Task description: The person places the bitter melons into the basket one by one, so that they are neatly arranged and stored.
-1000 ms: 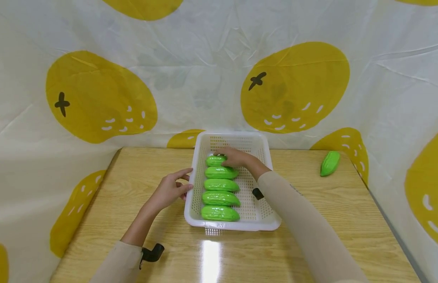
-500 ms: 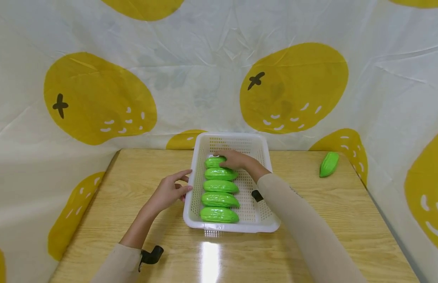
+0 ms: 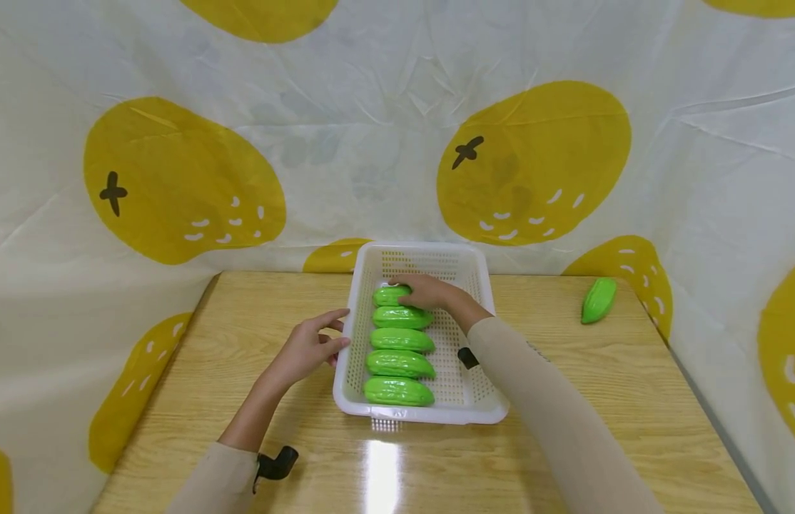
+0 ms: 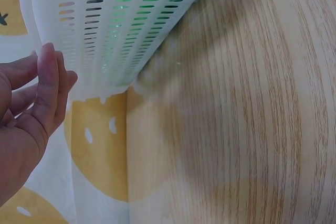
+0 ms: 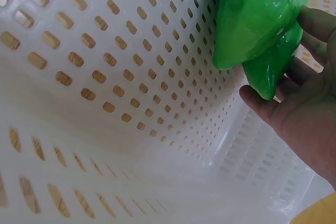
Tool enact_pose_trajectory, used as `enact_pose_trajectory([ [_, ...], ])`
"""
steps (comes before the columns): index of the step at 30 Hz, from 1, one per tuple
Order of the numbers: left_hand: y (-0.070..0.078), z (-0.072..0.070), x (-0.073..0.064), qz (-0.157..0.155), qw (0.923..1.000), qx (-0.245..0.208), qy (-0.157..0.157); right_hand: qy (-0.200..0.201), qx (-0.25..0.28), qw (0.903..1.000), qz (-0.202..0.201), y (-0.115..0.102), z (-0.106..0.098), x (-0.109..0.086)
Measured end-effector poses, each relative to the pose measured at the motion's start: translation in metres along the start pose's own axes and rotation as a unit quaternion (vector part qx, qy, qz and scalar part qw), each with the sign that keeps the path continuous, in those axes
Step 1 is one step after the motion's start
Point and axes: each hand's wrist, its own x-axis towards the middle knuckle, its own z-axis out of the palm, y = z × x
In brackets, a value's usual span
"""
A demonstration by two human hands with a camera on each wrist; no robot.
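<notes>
A white perforated plastic basket (image 3: 429, 412) holds a column of several glossy green ridged model fruits (image 3: 400, 340) along its left side. My right hand (image 3: 429, 290) reaches into the far end and grips the farthest green fruit (image 3: 385, 296), thumb on the near side and fingers beyond. In the right wrist view that fruit (image 5: 275, 64) points its tip down between thumb and fingers, beside a neighbouring green fruit (image 5: 247, 24). My left hand (image 3: 307, 350) touches the basket's left rim from outside, its fingertips right at the edge, as the left wrist view also shows.
One more green fruit (image 3: 599, 300) lies on the wooden table (image 3: 552, 328) at the far right. A white cloth (image 3: 372, 171) printed with yellow fruits hangs behind the table and along its sides. The basket's far end stands near this cloth.
Both hands, the basket and the green fruits keep nearly the same places; only a slight shift of the head view shows.
</notes>
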Motion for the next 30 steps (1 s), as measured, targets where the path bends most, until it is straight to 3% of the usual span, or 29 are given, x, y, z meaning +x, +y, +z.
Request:
enact_pose_trajectory([
  [7, 0.001, 0.000, 0.000, 0.004, 1.0000, 0.004, 0.000, 0.009, 0.012, 0.9998, -0.012, -0.001, -0.004, -0.003],
  [14, 0.002, -0.001, -0.001, 0.004, 1.0000, 0.005, 0.001, 0.033, 0.021, 0.9988, -0.027, -0.002, -0.023, -0.016],
  [30, 0.004, -0.003, -0.002, -0.001, 1.0000, -0.003, 0.000, 0.093, 0.043, 0.9938, -0.044, -0.012, -0.087, -0.074],
])
